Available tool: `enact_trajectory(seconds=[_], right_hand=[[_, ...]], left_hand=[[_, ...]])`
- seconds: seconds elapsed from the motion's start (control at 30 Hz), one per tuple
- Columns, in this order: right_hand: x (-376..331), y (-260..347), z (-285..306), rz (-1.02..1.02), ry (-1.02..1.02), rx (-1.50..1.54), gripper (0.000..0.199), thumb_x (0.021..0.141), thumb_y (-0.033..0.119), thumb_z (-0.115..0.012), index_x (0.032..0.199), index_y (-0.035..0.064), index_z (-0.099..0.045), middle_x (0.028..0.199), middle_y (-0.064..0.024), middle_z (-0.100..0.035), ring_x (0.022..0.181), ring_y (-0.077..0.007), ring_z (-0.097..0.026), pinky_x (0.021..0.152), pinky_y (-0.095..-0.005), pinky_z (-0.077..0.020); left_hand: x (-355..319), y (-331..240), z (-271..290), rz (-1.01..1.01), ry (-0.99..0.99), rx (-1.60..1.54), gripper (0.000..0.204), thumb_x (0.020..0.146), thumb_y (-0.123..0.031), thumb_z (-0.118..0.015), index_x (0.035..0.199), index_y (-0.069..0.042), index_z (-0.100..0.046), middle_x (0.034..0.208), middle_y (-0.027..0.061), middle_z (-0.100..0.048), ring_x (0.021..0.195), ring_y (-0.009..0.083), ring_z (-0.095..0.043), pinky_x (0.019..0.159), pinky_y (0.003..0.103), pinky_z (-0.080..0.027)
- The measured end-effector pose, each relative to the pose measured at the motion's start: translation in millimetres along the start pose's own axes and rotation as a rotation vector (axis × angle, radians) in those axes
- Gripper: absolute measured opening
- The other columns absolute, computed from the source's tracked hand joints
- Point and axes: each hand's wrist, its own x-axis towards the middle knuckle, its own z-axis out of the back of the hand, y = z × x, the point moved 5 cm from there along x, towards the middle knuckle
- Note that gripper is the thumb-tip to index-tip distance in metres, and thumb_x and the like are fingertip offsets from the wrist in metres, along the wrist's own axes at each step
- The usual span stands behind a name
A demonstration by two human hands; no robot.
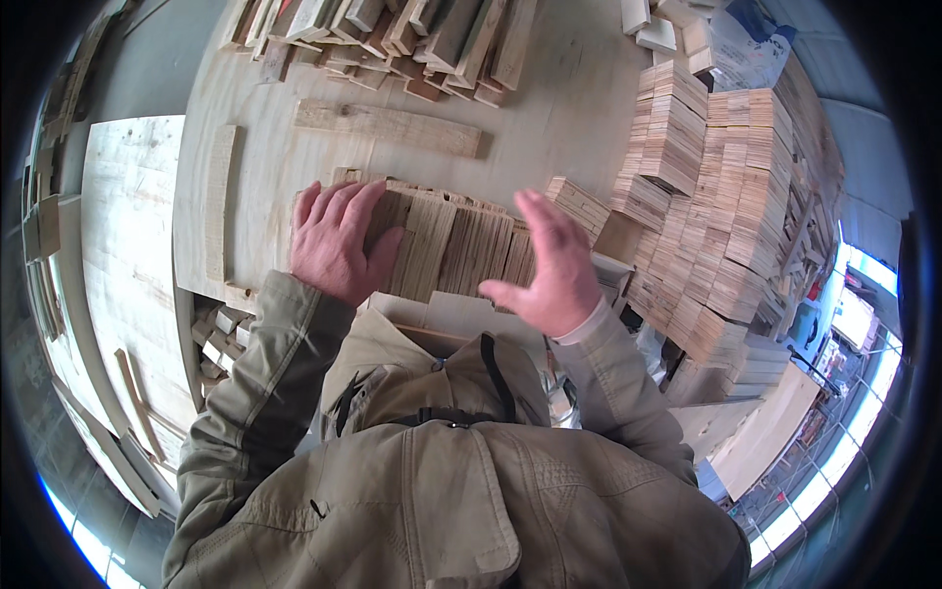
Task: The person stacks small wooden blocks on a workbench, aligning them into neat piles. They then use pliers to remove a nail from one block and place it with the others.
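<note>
My left hand [336, 240] lies flat, fingers spread, on the left end of a row of thin wooden slats [461, 245] standing on edge on a plywood worktable [549, 128]. My right hand [551, 265] hovers open at the right end of the same row, palm turned left, fingers together and thumb out, holding nothing. The slats between the hands lean slightly and form a packed bundle. My khaki jacket fills the lower part of the view.
Tall stacks of cut wooden pieces [716, 196] rise at the right. A long plank [388, 126] and a heap of scrap offcuts [392, 39] lie at the far side. A narrow strip [220, 196] lies left; plywood sheets [128, 255] sit lower left.
</note>
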Motion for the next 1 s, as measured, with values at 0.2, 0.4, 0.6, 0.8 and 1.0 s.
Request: enact_trajectory(seconds=[0.2, 0.4, 0.6, 0.8, 1.0], right_hand=[[10, 62, -12, 0.049, 0.061, 0.122, 0.125, 0.067, 0.038, -0.1, 0.17, 0.0145, -0.034, 0.168, -0.0208, -0.039, 0.15, -0.0432, -0.044, 0.123, -0.0576, -0.0343], [42, 110, -33, 0.146, 0.046, -0.017, 0.129, 0.061, 0.042, -0.103, 0.169, 0.0187, -0.038, 0.167, -0.0215, -0.039, 0.153, -0.0432, -0.041, 0.126, -0.0584, -0.0317], [69, 117, -75, 0.039, 0.253, -0.257, 0.121, 0.069, 0.051, -0.098, 0.169, 0.021, -0.037, 0.172, -0.0246, -0.031, 0.156, -0.0451, -0.035, 0.126, -0.0671, -0.0284], [70, 123, -79, 0.079, 0.17, -0.279, 0.118, 0.066, 0.045, -0.097, 0.166, 0.0193, -0.042, 0.163, -0.0212, -0.042, 0.148, -0.0398, -0.043, 0.118, -0.0607, -0.0347], [70, 130, -87, 0.091, 0.142, -0.287, 0.11, 0.066, 0.042, -0.095, 0.162, 0.0151, -0.049, 0.157, -0.0209, -0.047, 0.143, -0.0382, -0.047, 0.114, -0.0587, -0.0373]], left_hand=[[-7, 6, 10, 0.009, -0.125, -0.107, 0.053, 0.094, -0.021, -0.077, 0.143, -0.01, -0.062, 0.143, 0.0129, -0.068, 0.139, 0.0343, -0.062, 0.124, 0.062, -0.037], [-33, 44, 47, 0.105, -0.311, -0.192, 0.047, 0.098, -0.01, -0.071, 0.144, -0.007, -0.064, 0.147, 0.0159, -0.066, 0.143, 0.038, -0.059, 0.122, 0.058, -0.041], [-73, 90, 40, 0.285, -0.255, -0.392, 0.05, 0.102, -0.014, -0.07, 0.149, -0.002, -0.061, 0.154, 0.0192, -0.06, 0.145, 0.0351, -0.057, 0.121, 0.046, -0.045], [-103, 108, -29, 0.685, -0.102, -0.966, 0.058, 0.109, -0.025, -0.067, 0.156, 0.005, -0.052, 0.145, 0.0205, -0.066, 0.136, 0.0279, -0.062, 0.115, 0.04, -0.049], [-113, 105, -38, 0.69, -0.084, -1.047, 0.058, 0.114, -0.027, -0.062, 0.158, 0.009, -0.048, 0.141, 0.0138, -0.068, 0.122, 0.0166, -0.063, 0.103, 0.031, -0.051]])
